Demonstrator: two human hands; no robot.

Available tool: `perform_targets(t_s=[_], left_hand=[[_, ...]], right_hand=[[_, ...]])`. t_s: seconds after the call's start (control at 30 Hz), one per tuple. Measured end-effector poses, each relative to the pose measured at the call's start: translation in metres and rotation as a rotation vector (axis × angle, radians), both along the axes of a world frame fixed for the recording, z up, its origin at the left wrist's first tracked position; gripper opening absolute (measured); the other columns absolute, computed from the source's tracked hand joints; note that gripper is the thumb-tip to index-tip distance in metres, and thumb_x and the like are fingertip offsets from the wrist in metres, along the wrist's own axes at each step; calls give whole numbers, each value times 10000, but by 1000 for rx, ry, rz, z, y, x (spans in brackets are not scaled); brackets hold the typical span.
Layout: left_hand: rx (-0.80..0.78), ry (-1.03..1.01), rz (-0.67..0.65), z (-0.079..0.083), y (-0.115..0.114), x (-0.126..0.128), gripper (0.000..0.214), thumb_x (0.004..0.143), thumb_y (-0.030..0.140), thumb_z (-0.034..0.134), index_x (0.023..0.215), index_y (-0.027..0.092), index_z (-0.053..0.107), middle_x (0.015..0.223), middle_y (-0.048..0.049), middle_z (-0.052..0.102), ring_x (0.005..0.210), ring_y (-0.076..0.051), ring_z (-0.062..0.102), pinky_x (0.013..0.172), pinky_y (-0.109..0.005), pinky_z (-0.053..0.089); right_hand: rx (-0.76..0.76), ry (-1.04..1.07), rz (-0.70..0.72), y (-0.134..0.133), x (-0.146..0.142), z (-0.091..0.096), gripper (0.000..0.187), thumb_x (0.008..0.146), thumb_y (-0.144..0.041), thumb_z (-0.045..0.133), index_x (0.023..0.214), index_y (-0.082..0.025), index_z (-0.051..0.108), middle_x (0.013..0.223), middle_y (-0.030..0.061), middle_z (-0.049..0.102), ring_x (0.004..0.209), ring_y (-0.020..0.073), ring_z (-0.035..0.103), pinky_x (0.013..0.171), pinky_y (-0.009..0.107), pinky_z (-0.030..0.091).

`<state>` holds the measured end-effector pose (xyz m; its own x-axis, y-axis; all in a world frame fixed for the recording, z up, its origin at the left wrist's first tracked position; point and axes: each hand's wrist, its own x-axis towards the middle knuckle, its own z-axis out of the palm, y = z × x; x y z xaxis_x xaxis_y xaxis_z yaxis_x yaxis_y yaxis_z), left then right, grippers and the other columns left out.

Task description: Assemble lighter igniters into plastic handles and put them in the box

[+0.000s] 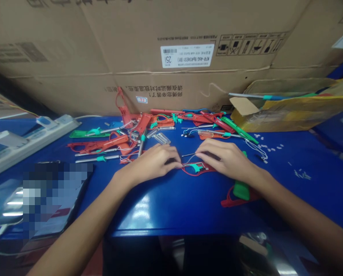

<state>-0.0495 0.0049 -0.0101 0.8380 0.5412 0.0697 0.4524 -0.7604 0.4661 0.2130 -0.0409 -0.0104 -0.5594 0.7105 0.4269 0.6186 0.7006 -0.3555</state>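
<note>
My left hand (160, 160) is closed, thumb and forefinger pinched at one end of a thin grey wire (190, 158). The wire curves across to my right hand (225, 158), whose fingertips are pinched together on its other end. A thin dark rod (188, 155) sticks out from the right fingertips; whether they grip it too is hard to tell. Beneath both hands lies a red plastic lighter-handle shell (192, 173), partly covered by the right hand. A teal trigger (197, 167) sits inside it. Another red shell (228, 202) with a green part (241, 190) lies under my right forearm.
Behind my hands is a pile of red shells (142, 124) and metal tubes with wires (111, 158). A cardboard box (289, 115) stands back right, small white bits (302, 174) lie right. At left are a power strip (30, 140) and a phone (9, 209) with a cable.
</note>
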Motion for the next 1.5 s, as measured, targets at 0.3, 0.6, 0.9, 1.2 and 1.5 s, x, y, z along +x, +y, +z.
perform_targets(t_s=[0.3,0.6,0.9,1.2,1.5], left_hand=[[42,-114,-3,5,-6,4,206,1028,330,570,1162,203,661,1106,-48,682,1036,-201,614,950,-374,453],[74,-287,66,-9,-17,22,200,1046,356,541,1107,206,659,1022,-30,728,945,-185,631,893,-352,413],[56,-297,86,-9,-16,20,209,1067,322,498,1054,207,672,1013,-7,732,937,-167,621,924,-348,393],[91,-254,72,-10,-16,21,209,1074,314,476,1074,201,652,1043,-21,725,952,-172,621,918,-352,403],[121,-232,49,-12,-15,21,164,1052,301,524,1060,196,650,1047,-34,725,948,-180,633,904,-357,428]], right_hand=[[15,47,41,-4,-7,1,192,1031,-250,523,1037,-167,696,999,90,718,884,195,671,799,346,542],[10,93,53,-10,-14,0,208,1031,-305,535,1016,-186,705,964,79,728,814,176,676,728,307,536],[105,2,-237,14,34,13,283,1037,-321,501,1139,-222,746,1121,81,762,994,233,708,897,380,533],[-179,-232,-383,33,122,23,331,961,-453,579,986,-209,801,1024,111,802,930,317,724,809,436,505],[-437,-177,-456,25,145,36,475,810,-682,678,867,-227,801,885,99,790,793,269,711,711,379,512]])
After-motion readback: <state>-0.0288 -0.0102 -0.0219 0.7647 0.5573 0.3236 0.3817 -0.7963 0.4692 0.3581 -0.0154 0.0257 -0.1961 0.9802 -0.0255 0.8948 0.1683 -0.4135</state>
